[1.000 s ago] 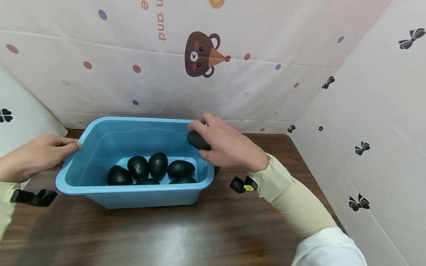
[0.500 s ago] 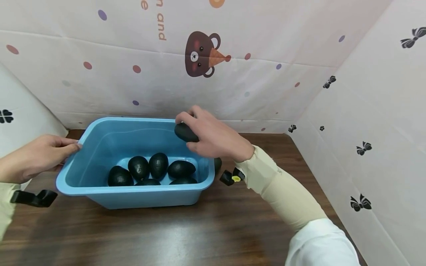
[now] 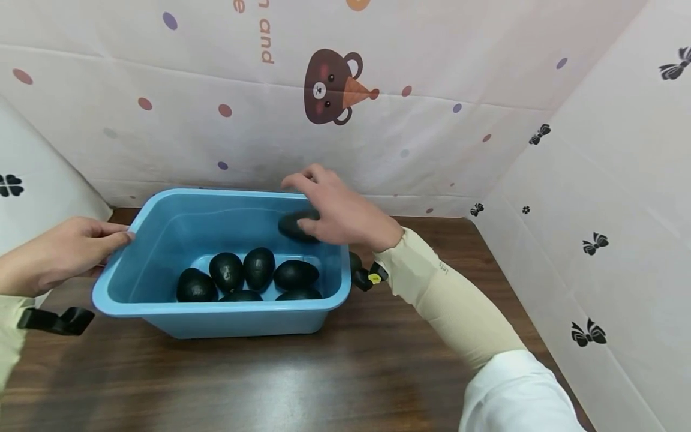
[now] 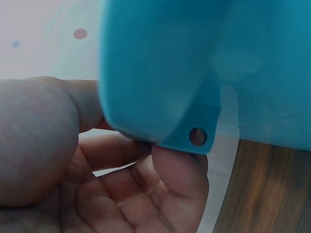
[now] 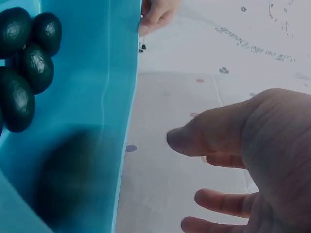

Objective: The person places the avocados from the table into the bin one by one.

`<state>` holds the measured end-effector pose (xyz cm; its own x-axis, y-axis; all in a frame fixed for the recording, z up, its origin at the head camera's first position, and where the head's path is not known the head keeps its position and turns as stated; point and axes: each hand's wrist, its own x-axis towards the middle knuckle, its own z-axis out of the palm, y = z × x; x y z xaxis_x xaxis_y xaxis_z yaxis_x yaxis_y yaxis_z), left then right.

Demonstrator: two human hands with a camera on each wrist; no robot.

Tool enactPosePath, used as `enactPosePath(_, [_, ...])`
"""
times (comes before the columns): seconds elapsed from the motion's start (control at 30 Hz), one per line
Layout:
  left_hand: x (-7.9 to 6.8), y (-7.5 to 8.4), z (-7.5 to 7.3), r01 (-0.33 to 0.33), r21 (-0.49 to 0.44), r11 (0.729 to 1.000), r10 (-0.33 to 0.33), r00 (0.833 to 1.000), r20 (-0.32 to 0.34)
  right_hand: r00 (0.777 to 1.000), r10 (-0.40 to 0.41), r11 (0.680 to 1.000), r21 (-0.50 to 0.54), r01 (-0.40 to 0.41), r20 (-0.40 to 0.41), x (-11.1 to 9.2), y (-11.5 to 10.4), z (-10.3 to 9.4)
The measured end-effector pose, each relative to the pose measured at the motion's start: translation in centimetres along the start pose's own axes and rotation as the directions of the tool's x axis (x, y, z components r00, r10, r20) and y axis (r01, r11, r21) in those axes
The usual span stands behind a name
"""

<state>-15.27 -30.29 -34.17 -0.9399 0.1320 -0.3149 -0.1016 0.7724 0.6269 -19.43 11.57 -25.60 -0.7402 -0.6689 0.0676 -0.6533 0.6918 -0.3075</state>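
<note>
A light blue plastic bin (image 3: 243,321) stands on the table with several dark green avocados (image 3: 259,268) on its floor. My left hand (image 3: 67,255) grips the bin's left rim, thumb on top and fingers curled below, as the left wrist view shows around the rim (image 4: 146,97). Over the bin's back right corner my right hand (image 3: 345,210) is spread, with nothing between thumb and fingers. Just below it, a loose avocado (image 3: 294,227) is inside the bin near the back wall, blurred in the right wrist view (image 5: 68,184).
Beside the bin's right end, another dark avocado (image 3: 355,262) shows partly, hidden by the bin and the wrist strap. The brown wooden table (image 3: 259,384) extends in front. Patterned white sheets (image 3: 421,150) rise behind and at both sides.
My right hand moved left over the bin with an avocado, then let go of it; the avocado is lower now, apart from the spread fingers. The left hand stays on the rim.
</note>
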Motion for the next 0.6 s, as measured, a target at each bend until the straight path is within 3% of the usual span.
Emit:
enactPosePath(0.37, [0.1,0.2,-0.1,-0.008,0.013,1.000,0.008,1.000,-0.001,0.996,0.072,0.997,0.029,-0.071,-0.050,-1.4,2.4,0.2])
enactPosePath(0.6, [0.1,0.0,-0.1,-0.012,0.016,1.000,0.012,1.000,-0.007,0.983,0.174,0.980,0.107,-0.167,-0.062,-2.6,5.2,1.4])
